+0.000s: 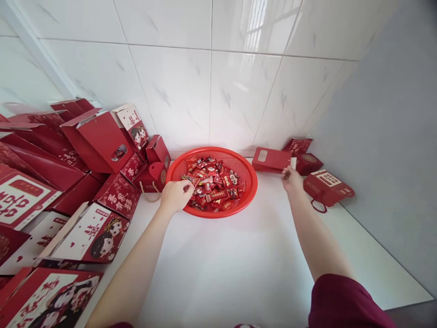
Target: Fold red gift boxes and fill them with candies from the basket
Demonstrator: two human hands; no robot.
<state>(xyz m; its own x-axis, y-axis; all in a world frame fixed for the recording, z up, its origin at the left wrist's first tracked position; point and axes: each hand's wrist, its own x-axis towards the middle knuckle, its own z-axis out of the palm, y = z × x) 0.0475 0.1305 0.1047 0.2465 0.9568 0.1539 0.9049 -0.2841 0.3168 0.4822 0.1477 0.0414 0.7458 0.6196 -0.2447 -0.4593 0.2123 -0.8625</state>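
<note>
My left hand reaches over the left rim of a red plastic basket filled with wrapped candies. Its fingers are curled and pinched together among the candies; a wrapper shows by the fingertips, but what they hold is hidden. To the right of the basket, my right hand is closed at the near right end of a red candy box with a small window. The box lies tilted on the white table, and a pale edge or flap sticks up at my fingers.
Many red and white gift boxes are piled along the left side. More boxes stand at the right, among them a handled box by the grey panel. A tiled wall rises behind the white table.
</note>
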